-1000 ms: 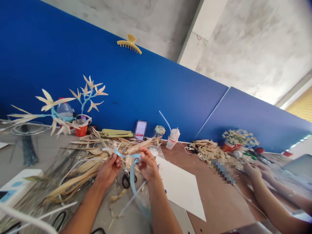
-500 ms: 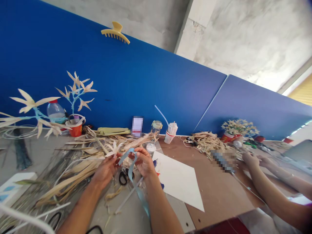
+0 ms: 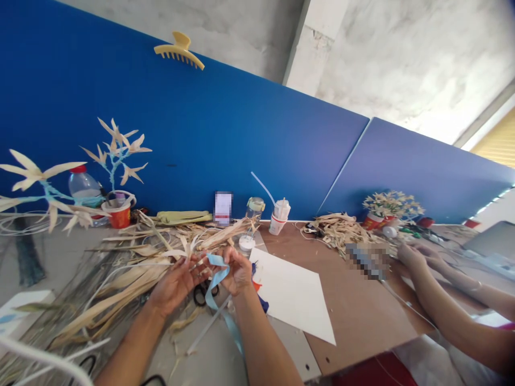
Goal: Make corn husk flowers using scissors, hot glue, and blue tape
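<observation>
My left hand [image 3: 175, 284] is closed in a pinch at the base of a pale corn-husk flower [image 3: 185, 246], whose petals spread above the fingertips. Close beside it, my right hand [image 3: 237, 272] grips a light blue ribbon [image 3: 217, 281] between thumb and fingers. One end of the ribbon reaches the left fingertips, and the long tail drops below the right wrist. The flower's stem is hidden by the fingers. Black-handled scissors [image 3: 200, 295] lie on the table under the hands, partly covered. A thin pale stick [image 3: 207, 328] slants below them.
Dry husks [image 3: 116, 287] and thin wires spread at left. Finished husk flowers [image 3: 116, 153] stand in a red cup [image 3: 119, 215]. A white sheet [image 3: 295, 295] lies right of my hands, near a paper cup [image 3: 277, 224]. A co-worker's hands [image 3: 414, 257] are at far right.
The view has shifted slightly, so things sit a little further left. My hands have turned a bit, and the ribbon between them now hangs in a different curl.
</observation>
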Demonstrator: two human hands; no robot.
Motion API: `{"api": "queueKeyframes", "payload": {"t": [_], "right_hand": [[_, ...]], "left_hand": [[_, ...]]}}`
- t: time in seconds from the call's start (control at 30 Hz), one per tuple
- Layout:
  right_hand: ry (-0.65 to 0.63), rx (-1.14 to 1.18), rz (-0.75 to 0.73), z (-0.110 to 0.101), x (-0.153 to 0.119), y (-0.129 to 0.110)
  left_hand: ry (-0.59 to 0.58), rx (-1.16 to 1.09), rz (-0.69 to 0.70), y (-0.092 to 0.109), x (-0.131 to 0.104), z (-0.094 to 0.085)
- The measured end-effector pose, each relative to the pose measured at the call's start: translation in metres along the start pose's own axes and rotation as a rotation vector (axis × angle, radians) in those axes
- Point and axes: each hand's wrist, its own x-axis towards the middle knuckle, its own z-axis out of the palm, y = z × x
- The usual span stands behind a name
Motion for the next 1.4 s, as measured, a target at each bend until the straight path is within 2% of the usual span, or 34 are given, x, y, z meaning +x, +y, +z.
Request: {"api": "queueKeyframes", "payload": {"t": [0.13, 0.27, 0.33, 0.43, 0.5, 0.57, 0.63, 0.67, 0.73, 0.83, 0.93, 1.17, 1.27, 1.4], "right_hand": [[0.008, 0.022, -0.005, 0.002, -0.001, -0.003], [0.082, -0.001, -0.039, -0.002, -0.001, -0.009], [0.143, -0.091, -0.03, -0.006, 0.001, -0.012], [0.314, -0.415, -0.03, -0.013, 0.007, -0.014], [0.463, -0.637, -0.141, -0.015, 0.009, -0.014], [0.589, -0.807, -0.371, -0.014, 0.01, -0.014], [0.603, -0.923, -0.554, -0.012, 0.01, -0.013], [0.555, -0.952, -0.57, -0.011, 0.009, -0.011], [0.376, -0.913, -0.434, -0.009, 0.009, -0.006], [0.097, -0.808, -0.117, -0.006, 0.008, 0.004], [-0.024, -0.774, 0.073, -0.004, 0.006, 0.008], [0.018, -0.949, 0.283, -0.012, 0.003, 0.006], [0.075, -0.923, 0.254, -0.014, 0.005, 0.008], [0.255, -0.797, 0.106, -0.012, 0.01, 0.011]], "left_hand": [[0.047, 0.006, 0.011, 0.003, -0.004, 0.003], [0.043, -0.003, 0.046, 0.006, -0.006, 0.006], [0.066, -0.004, 0.078, 0.007, -0.005, 0.007], [0.132, 0.003, 0.136, 0.009, -0.003, 0.007], [0.169, 0.029, 0.151, 0.009, -0.002, 0.007], [0.183, 0.065, 0.149, 0.009, -0.001, 0.006], [0.167, 0.12, 0.134, 0.008, -0.001, 0.005], [0.15, 0.154, 0.12, 0.008, -0.002, 0.004], [0.111, 0.23, 0.079, 0.007, -0.003, 0.002], [0.084, 0.333, 0.026, 0.007, -0.005, 0.002], [0.094, 0.388, 0.032, 0.009, -0.007, 0.004], [0.124, 0.447, 0.086, 0.009, -0.005, 0.011], [0.168, 0.461, 0.097, 0.007, -0.003, 0.01], [0.206, 0.399, 0.119, 0.009, -0.004, 0.016]]}}
